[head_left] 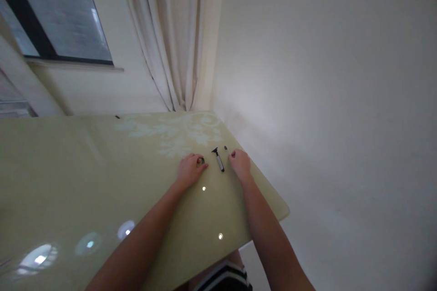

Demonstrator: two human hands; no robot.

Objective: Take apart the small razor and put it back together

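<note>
A razor with a grey and black handle lies on the table between my two hands, its head pointing away from me. On its left, my left hand has thumb and fingers closed around a small dark green object, too small to name. On the right, my right hand pinches the near end of a thin pale stick with a dark tip. The tip points away from me, and its kind is unclear. The razor touches neither hand.
A small black object lies near the table's far edge. The right table edge runs along a white wall. A pale curtain hangs behind the far edge, beside a window. Lamps reflect in the glossy tabletop.
</note>
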